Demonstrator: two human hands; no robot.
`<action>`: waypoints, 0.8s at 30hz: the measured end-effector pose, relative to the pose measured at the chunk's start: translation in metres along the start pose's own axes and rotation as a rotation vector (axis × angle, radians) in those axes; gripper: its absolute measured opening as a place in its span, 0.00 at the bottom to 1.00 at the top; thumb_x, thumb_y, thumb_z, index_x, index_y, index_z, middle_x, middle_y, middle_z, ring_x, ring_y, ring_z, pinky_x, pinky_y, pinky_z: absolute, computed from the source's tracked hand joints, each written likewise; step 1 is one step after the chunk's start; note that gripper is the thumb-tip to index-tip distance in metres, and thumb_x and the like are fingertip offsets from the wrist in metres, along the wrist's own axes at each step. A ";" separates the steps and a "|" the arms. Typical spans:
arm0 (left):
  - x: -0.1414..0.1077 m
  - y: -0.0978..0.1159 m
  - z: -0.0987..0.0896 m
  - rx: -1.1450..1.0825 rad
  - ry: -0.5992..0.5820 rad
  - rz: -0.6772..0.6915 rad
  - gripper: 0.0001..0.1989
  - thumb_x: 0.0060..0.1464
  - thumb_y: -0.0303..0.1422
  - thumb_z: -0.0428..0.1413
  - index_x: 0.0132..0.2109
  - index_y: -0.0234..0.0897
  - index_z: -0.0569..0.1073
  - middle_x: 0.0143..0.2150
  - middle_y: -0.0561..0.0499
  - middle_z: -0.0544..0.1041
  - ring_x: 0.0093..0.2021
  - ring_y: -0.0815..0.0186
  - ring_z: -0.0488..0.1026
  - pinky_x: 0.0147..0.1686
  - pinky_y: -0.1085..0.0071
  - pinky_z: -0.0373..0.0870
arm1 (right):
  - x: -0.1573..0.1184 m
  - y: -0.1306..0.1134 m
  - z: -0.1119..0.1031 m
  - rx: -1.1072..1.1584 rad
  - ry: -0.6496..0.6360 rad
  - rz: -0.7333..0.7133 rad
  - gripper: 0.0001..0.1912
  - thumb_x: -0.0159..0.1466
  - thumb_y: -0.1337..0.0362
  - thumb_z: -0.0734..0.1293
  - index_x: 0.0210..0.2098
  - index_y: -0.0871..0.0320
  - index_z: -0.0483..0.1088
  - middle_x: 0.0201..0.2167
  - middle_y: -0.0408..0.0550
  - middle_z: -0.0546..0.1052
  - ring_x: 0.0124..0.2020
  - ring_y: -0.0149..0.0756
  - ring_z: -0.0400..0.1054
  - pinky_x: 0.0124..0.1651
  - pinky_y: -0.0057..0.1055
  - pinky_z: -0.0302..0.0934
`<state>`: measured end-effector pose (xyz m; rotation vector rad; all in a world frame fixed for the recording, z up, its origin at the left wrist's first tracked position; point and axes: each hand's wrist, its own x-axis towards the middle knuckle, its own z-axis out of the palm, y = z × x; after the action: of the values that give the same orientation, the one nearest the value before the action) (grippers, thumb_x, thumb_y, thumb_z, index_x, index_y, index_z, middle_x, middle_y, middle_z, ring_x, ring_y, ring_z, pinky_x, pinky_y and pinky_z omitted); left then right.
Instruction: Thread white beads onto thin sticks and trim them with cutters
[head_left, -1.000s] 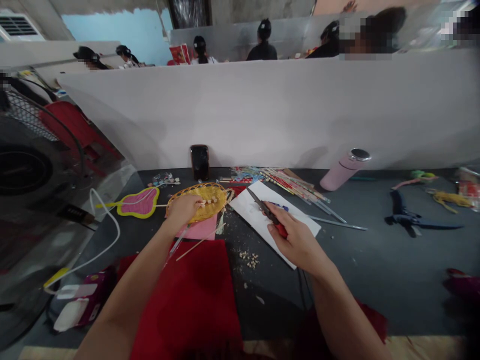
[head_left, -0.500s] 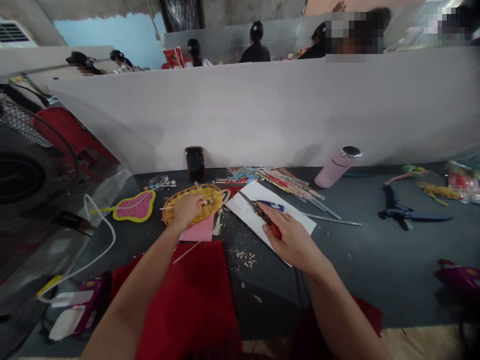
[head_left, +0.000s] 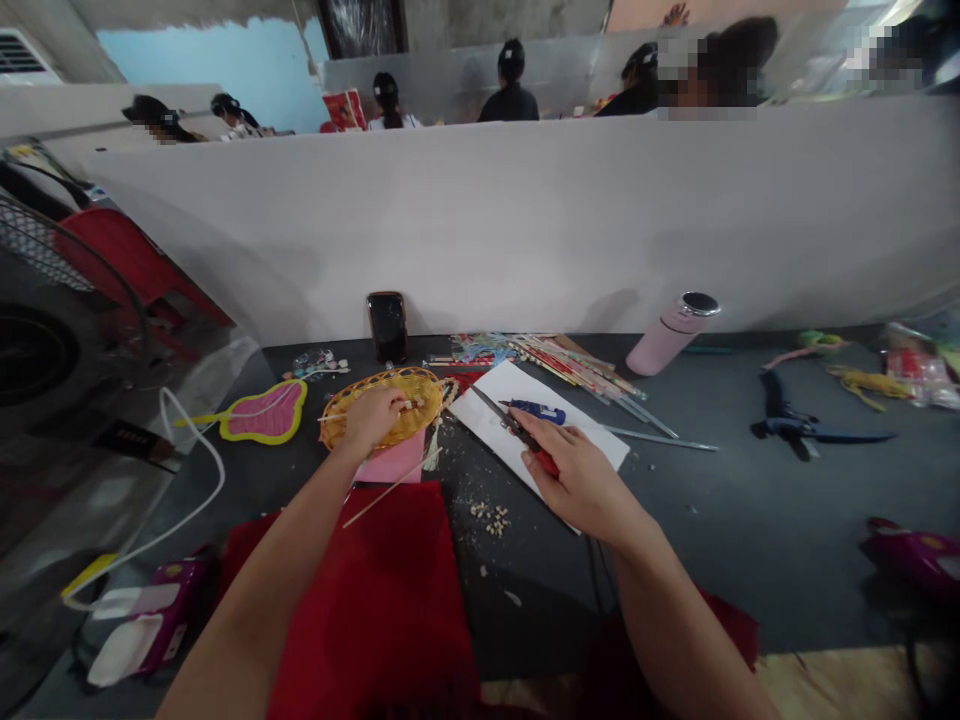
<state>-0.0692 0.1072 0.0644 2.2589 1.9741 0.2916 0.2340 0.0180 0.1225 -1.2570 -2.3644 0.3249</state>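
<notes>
My left hand (head_left: 371,415) is closed over the yellow woven basket (head_left: 429,408). A thin pale stick (head_left: 331,417) juts out to the left of the hand, apparently held in its fingers. Small pale pieces (head_left: 412,404) show by the fingertips. My right hand (head_left: 577,470) grips a knife (head_left: 517,431) with a dark pointed blade and a red handle, its tip pointing up-left over a white sheet (head_left: 495,425). Just beyond that hand lies a blue pen-like tool (head_left: 541,411). Small cut pieces (head_left: 491,518) are scattered on the dark table between my forearms.
Another thin stick (head_left: 390,490) lies by a red cloth (head_left: 375,590). Thin colourful sticks (head_left: 574,365), a phone (head_left: 388,327) and a pink flask (head_left: 671,335) are along the white partition (head_left: 480,220). A pink-yellow fan-shaped item (head_left: 264,412) is left; pliers (head_left: 795,425) are right.
The view has shifted slightly, moving everything a little left in the picture. Both hands keep nearly the same places and grips; the left fingers have moved only slightly over the basket.
</notes>
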 end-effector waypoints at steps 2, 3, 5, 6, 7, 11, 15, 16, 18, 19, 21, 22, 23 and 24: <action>0.000 -0.001 0.001 -0.008 -0.001 0.005 0.11 0.56 0.34 0.49 0.38 0.40 0.76 0.39 0.48 0.78 0.41 0.62 0.71 0.40 0.69 0.63 | 0.000 0.000 0.000 -0.003 -0.009 0.003 0.27 0.62 0.71 0.55 0.61 0.57 0.51 0.57 0.52 0.66 0.52 0.43 0.64 0.50 0.44 0.60; 0.000 -0.002 0.002 -0.009 0.000 0.006 0.11 0.56 0.34 0.49 0.38 0.40 0.76 0.39 0.48 0.78 0.41 0.62 0.71 0.40 0.69 0.62 | 0.000 0.000 0.000 -0.004 -0.011 0.002 0.27 0.62 0.70 0.55 0.61 0.57 0.52 0.57 0.52 0.66 0.52 0.43 0.64 0.49 0.44 0.60; 0.000 -0.002 0.004 -0.009 0.004 0.003 0.11 0.56 0.33 0.49 0.39 0.39 0.76 0.39 0.48 0.77 0.41 0.62 0.71 0.41 0.69 0.62 | 0.000 0.000 0.000 -0.005 -0.011 -0.004 0.27 0.62 0.70 0.55 0.61 0.57 0.52 0.56 0.53 0.67 0.52 0.43 0.64 0.49 0.44 0.60; 0.000 -0.003 0.004 -0.008 0.007 0.000 0.11 0.56 0.34 0.49 0.39 0.39 0.76 0.39 0.47 0.77 0.41 0.62 0.71 0.41 0.69 0.62 | 0.000 0.000 0.000 -0.006 -0.008 -0.008 0.27 0.62 0.70 0.55 0.61 0.57 0.52 0.56 0.53 0.67 0.53 0.43 0.64 0.49 0.43 0.60; 0.000 -0.003 0.005 -0.006 0.011 -0.004 0.12 0.56 0.34 0.49 0.39 0.38 0.76 0.39 0.47 0.77 0.41 0.62 0.71 0.41 0.69 0.62 | 0.000 0.000 0.000 -0.006 -0.006 -0.013 0.27 0.62 0.71 0.55 0.61 0.57 0.52 0.56 0.52 0.67 0.53 0.43 0.64 0.49 0.43 0.60; 0.001 -0.005 0.010 0.003 0.040 -0.008 0.12 0.56 0.35 0.48 0.38 0.39 0.76 0.40 0.46 0.75 0.43 0.61 0.70 0.42 0.68 0.63 | 0.001 -0.001 0.000 -0.011 -0.010 -0.020 0.28 0.62 0.71 0.55 0.62 0.56 0.51 0.55 0.52 0.68 0.52 0.42 0.65 0.49 0.43 0.61; 0.001 -0.006 0.012 -0.002 0.049 -0.015 0.13 0.57 0.36 0.48 0.38 0.40 0.76 0.41 0.47 0.74 0.44 0.62 0.69 0.44 0.68 0.63 | 0.002 -0.001 0.001 -0.015 -0.013 -0.023 0.28 0.62 0.70 0.55 0.62 0.57 0.52 0.53 0.53 0.70 0.51 0.43 0.66 0.48 0.43 0.62; 0.001 -0.006 0.012 -0.009 0.039 -0.021 0.13 0.57 0.36 0.48 0.38 0.40 0.76 0.41 0.47 0.74 0.44 0.62 0.69 0.44 0.68 0.63 | 0.001 -0.001 0.001 -0.013 -0.015 -0.025 0.28 0.61 0.71 0.55 0.62 0.56 0.52 0.52 0.53 0.70 0.51 0.43 0.66 0.48 0.43 0.62; 0.000 -0.006 0.011 -0.020 0.024 -0.025 0.13 0.57 0.36 0.48 0.38 0.41 0.76 0.40 0.47 0.75 0.44 0.62 0.69 0.44 0.69 0.63 | 0.001 0.000 0.002 -0.010 -0.023 -0.029 0.28 0.61 0.71 0.55 0.62 0.57 0.51 0.52 0.54 0.71 0.50 0.43 0.67 0.48 0.43 0.62; -0.001 -0.006 0.011 -0.021 0.022 -0.023 0.13 0.57 0.36 0.48 0.38 0.41 0.76 0.40 0.47 0.75 0.44 0.62 0.69 0.44 0.69 0.62 | 0.001 0.000 0.002 -0.008 -0.029 -0.031 0.28 0.61 0.71 0.55 0.62 0.57 0.51 0.51 0.55 0.71 0.49 0.44 0.67 0.48 0.44 0.62; -0.002 -0.005 0.010 -0.018 0.037 -0.012 0.13 0.57 0.36 0.48 0.38 0.40 0.76 0.40 0.46 0.75 0.43 0.62 0.69 0.44 0.69 0.62 | 0.000 0.001 0.003 -0.011 -0.040 -0.028 0.28 0.62 0.70 0.55 0.62 0.57 0.51 0.51 0.55 0.71 0.50 0.44 0.66 0.48 0.45 0.61; -0.002 -0.004 0.010 -0.018 0.043 -0.008 0.13 0.57 0.36 0.48 0.38 0.40 0.76 0.40 0.46 0.75 0.43 0.62 0.69 0.44 0.68 0.62 | 0.000 0.001 0.003 -0.013 -0.044 -0.026 0.28 0.62 0.70 0.55 0.62 0.58 0.51 0.52 0.55 0.71 0.51 0.44 0.66 0.49 0.45 0.61; -0.002 -0.004 0.009 -0.020 0.043 -0.008 0.13 0.57 0.36 0.48 0.37 0.40 0.76 0.39 0.47 0.75 0.43 0.61 0.69 0.43 0.68 0.62 | 0.000 0.000 0.003 -0.014 -0.048 -0.025 0.28 0.62 0.70 0.55 0.62 0.58 0.51 0.52 0.55 0.70 0.51 0.44 0.66 0.49 0.45 0.61; -0.002 -0.004 0.009 -0.023 0.037 -0.010 0.13 0.57 0.36 0.48 0.37 0.40 0.76 0.39 0.47 0.75 0.43 0.61 0.69 0.43 0.68 0.62 | 0.000 0.000 0.002 -0.015 -0.047 -0.024 0.27 0.62 0.70 0.55 0.61 0.58 0.51 0.52 0.55 0.70 0.51 0.44 0.66 0.49 0.45 0.61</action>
<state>-0.0710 0.1058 0.0549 2.2443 1.9891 0.3564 0.2331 0.0181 0.1205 -1.2402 -2.4242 0.3332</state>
